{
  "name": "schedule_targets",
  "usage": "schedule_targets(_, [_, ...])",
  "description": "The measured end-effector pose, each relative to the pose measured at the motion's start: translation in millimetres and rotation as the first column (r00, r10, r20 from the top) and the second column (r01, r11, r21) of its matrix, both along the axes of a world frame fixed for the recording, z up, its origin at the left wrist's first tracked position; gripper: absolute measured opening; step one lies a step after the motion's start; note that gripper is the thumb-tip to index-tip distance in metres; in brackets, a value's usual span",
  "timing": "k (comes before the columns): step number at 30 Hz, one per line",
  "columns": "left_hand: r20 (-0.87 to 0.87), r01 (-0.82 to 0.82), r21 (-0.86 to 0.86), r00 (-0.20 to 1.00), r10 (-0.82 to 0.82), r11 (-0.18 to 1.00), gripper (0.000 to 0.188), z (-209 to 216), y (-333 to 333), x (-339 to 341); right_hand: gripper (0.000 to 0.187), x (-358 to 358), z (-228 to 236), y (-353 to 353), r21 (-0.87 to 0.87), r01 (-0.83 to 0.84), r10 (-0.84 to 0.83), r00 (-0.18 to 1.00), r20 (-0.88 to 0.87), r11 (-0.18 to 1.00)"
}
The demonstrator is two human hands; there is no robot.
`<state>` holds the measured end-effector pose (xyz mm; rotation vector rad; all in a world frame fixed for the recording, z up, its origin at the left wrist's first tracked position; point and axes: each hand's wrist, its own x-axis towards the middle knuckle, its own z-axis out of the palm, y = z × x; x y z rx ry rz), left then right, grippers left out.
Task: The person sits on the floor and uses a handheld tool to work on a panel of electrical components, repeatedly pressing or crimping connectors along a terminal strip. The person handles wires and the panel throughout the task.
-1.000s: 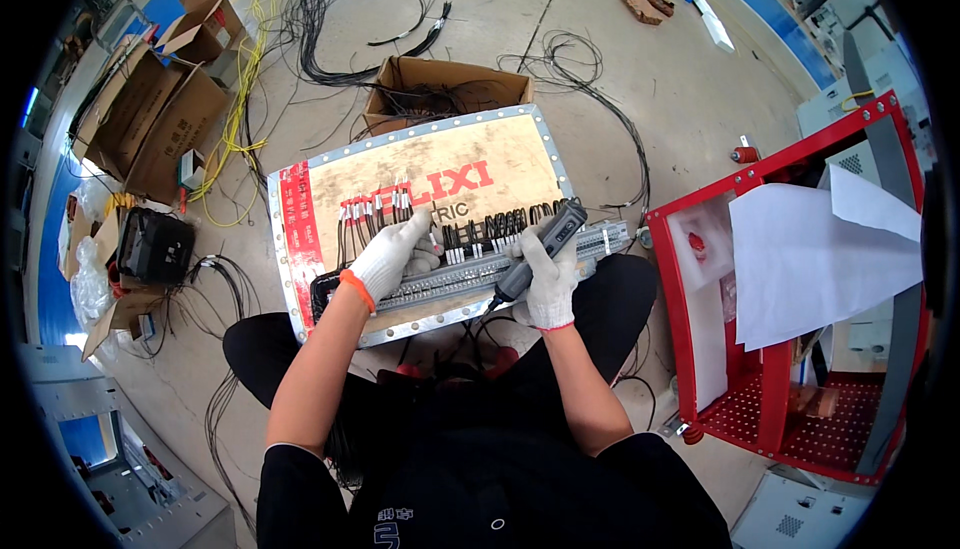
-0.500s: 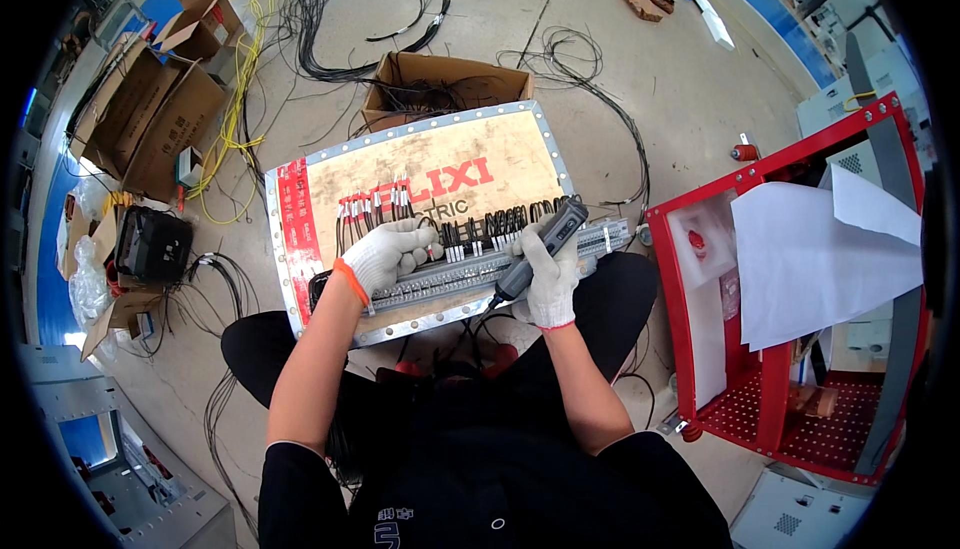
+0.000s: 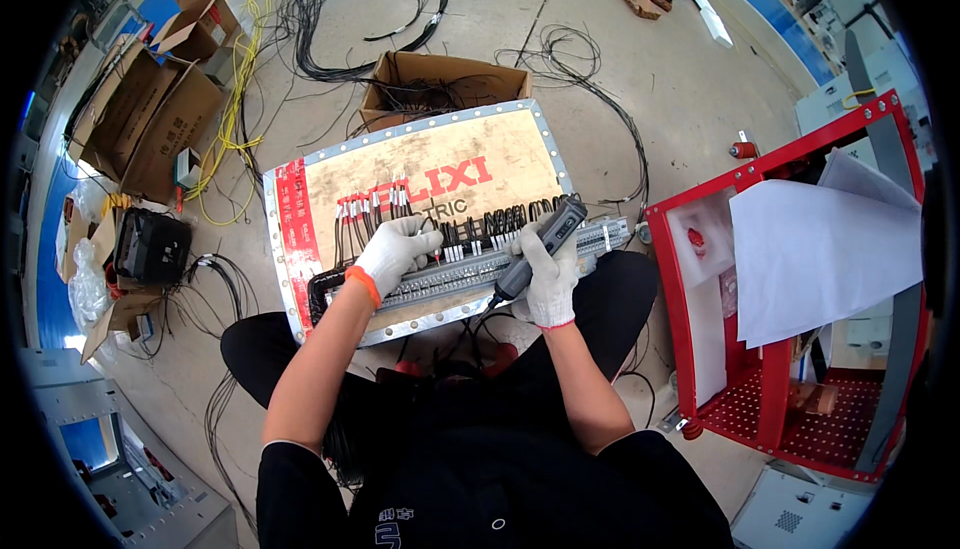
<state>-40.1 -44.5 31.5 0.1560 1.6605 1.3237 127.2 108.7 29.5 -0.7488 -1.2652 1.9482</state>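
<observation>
My left hand [image 3: 393, 252], in a white knit glove with an orange cuff, pinches a thin black wire [image 3: 436, 255] just above the terminal strip. The grey terminal block strip [image 3: 455, 274] lies along the near side of a flat wooden board [image 3: 395, 154] with a metal edge, across my lap. A row of black wires [image 3: 500, 227] with white sleeves rises along the strip's far side; more labelled wires [image 3: 372, 211] stand at the left. My gloved right hand [image 3: 551, 284] is wrapped round a dark grey electric screwdriver [image 3: 545, 246], its tip slanting down toward me.
Beyond the board sits an open cardboard box [image 3: 450, 79] of wires. Cable bundles [image 3: 320, 39] trail over the floor. At the right stands a red metal frame [image 3: 770, 389] draped with white sheets [image 3: 825, 259]; a black case [image 3: 152, 246] and cartons [image 3: 150, 119] are at the left.
My left hand has turned slightly, its fingertips now pinching a wire at the strip. My right hand and the screwdriver have hardly moved.
</observation>
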Motion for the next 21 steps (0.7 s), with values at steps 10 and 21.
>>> schedule_targets(10, [-0.340, -0.058, -0.121, 0.940, 0.014, 0.991, 0.030, -13, 6, 10, 0.026, -1, -1, 0, -0.028, -0.014, 0.013, 1.000, -0.014, 1.000])
schedule_targets(21, [-0.422, -0.038, -0.135, 0.907, -0.022, 0.990, 0.025, -11, 2, 17, 0.027, 0, 0, 0, 0.014, -0.023, 0.023, 1.000, -0.001, 1.000])
